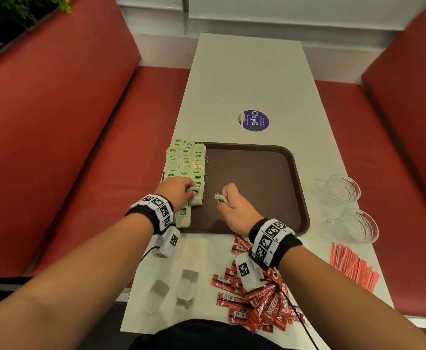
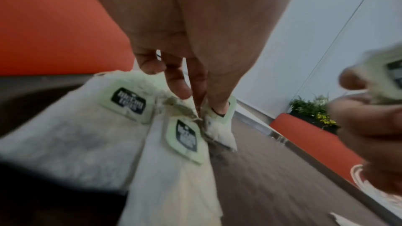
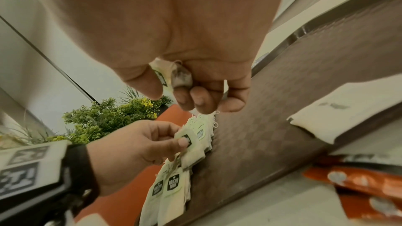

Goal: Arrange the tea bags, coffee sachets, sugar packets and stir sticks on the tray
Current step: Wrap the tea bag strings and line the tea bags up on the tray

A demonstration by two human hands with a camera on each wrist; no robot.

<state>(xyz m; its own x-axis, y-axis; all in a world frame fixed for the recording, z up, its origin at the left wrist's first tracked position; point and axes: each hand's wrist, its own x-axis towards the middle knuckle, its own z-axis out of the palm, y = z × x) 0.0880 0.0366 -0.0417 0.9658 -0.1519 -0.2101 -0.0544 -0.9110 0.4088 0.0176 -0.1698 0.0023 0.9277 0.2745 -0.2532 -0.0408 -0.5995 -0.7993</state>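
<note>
brown tray (image 1: 270, 173) on white table (image 1: 244, 79), long side running left-right across the table. tea bags (image 1: 185, 160) laid in overlapping rows along the tray's left edge, rows running near to far, each bag's long axis along the same line, green tags up. left hand (image 1: 178, 189) at the near end of the rows, thumb and fingers pinching one tea bag (image 1: 196, 195) by its tag end, bag touching the row and lying flat, long axis near-far; left wrist view shows the thumb (image 2: 219, 95) pressed on the tag. right hand (image 1: 234, 205) over the bare middle of the tray, just right of the left hand, fingers curled round another tea bag (image 1: 220, 198), bag poking out left of the fist; its direction hard to tell. nescafe coffee sachets (image 1: 260, 299) heaped on the table near the tray's front edge, under the right wrist, pointing all ways. red stir sticks (image 1: 353, 266) in a loose bundle near the table's right edge, long axes roughly near-far. two clear sachets (image 1: 174, 289) on the table front left. two glass bowls (image 1: 343, 190) right of the tray.
</note>
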